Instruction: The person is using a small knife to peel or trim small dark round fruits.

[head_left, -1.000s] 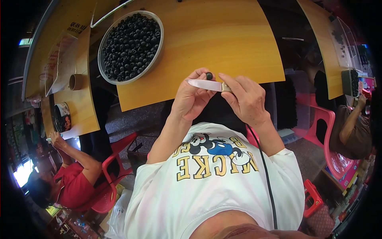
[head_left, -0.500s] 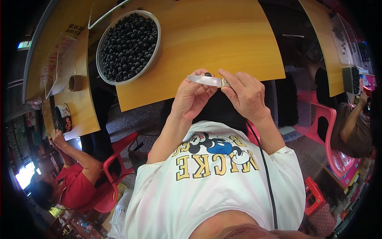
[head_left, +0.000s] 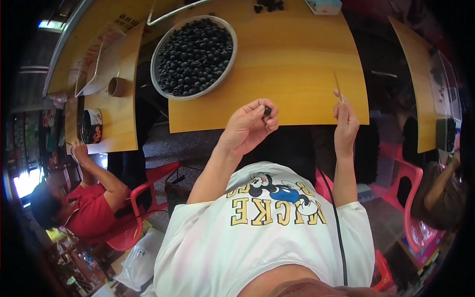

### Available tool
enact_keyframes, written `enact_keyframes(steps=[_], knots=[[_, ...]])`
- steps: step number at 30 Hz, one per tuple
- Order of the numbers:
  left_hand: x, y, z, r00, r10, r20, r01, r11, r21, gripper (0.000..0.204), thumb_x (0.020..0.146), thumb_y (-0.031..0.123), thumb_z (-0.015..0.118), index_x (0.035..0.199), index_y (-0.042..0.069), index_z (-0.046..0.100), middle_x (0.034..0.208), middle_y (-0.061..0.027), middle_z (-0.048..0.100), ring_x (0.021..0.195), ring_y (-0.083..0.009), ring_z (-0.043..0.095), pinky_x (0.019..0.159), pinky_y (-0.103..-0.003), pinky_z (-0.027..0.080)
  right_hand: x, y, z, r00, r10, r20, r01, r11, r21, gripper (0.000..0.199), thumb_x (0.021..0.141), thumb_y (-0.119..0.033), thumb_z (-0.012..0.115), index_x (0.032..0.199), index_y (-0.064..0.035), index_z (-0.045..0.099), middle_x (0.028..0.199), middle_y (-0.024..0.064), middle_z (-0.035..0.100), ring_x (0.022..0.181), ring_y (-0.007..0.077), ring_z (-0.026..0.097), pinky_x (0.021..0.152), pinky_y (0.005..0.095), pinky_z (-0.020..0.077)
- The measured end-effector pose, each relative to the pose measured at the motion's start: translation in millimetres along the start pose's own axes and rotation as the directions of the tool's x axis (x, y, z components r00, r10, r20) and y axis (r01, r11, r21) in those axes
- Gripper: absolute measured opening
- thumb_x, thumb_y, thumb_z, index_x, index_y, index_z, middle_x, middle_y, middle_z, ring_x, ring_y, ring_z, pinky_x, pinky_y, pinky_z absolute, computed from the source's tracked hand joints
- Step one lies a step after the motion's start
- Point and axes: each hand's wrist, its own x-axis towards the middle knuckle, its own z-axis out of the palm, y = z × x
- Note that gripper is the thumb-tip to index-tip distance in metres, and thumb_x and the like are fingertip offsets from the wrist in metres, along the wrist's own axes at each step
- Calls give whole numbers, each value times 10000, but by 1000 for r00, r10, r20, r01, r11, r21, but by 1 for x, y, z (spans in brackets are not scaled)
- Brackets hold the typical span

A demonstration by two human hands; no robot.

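Observation:
My left hand [head_left: 250, 123] is closed, its thumb and index finger pinching a small dark round bead-like piece [head_left: 267, 111] just off the table's near edge. Over to the right, my right hand [head_left: 347, 124] is wrapped round a knife [head_left: 337, 83]. The knife points up and away from me, and its blade shows nearly edge-on. A wide gap separates the two hands. Beyond my left hand, a clear round tub [head_left: 228, 71] is heaped with similar dark pieces, several of them showing holes.
The yellow wooden table [head_left: 297, 64] also bears a small dark cluster [head_left: 268, 5] and a pale box [head_left: 324, 6] at its far side. At left, a person in a red shirt [head_left: 99, 210] sits by another table. Another person [head_left: 438, 198] sits at right.
My right hand has swung right, away from my left hand, carrying the knife, which now points away from me. My left hand still pinches the dark piece. The whole view has shifted somewhat.

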Motion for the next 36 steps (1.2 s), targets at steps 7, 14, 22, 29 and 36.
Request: enact_keyframes(steps=[7,14,22,29,36], knots=[[10,100,34,934,341,-110,-141,633,762,140,919,65,569,1005,-15,645,829,-64,625,650,-82,552,562,-190,433,-13,-6,12,997,29,66,-31,999,31,375,1009,-266,444,1172,21,621,683,-21,403,648,65,365,576,210,281],[62,146,27,909,409,84,157,-521,839,257,806,88,662,1056,31,680,873,-118,649,764,-226,608,713,-309,478,-18,-12,9,997,13,80,-12,1000,-15,386,1008,-291,444,1181,3,626,664,-29,404,622,60,362,556,217,272],[69,145,15,898,432,85,201,-575,793,282,776,84,683,1049,15,665,919,-132,651,818,-235,635,755,-327,496,-17,-7,4,999,-1,44,1,1000,4,382,1008,-292,446,1181,-6,630,656,-27,410,617,56,366,549,215,270],[35,113,52,939,310,-147,20,379,925,224,786,6,660,1008,-13,682,859,-44,674,689,-75,595,624,-207,479,-9,-17,5,971,124,206,-185,934,307,293,982,-225,515,1148,-23,648,668,-54,391,617,42,351,558,200,269],[21,36,32,930,-323,-178,365,741,564,229,789,-28,687,1017,-33,662,829,-48,652,697,-80,585,596,-199,465,17,-62,24,865,-225,449,158,971,182,291,838,-10,662,1120,-78,672,734,-7,478,656,92,441,572,234,349]])
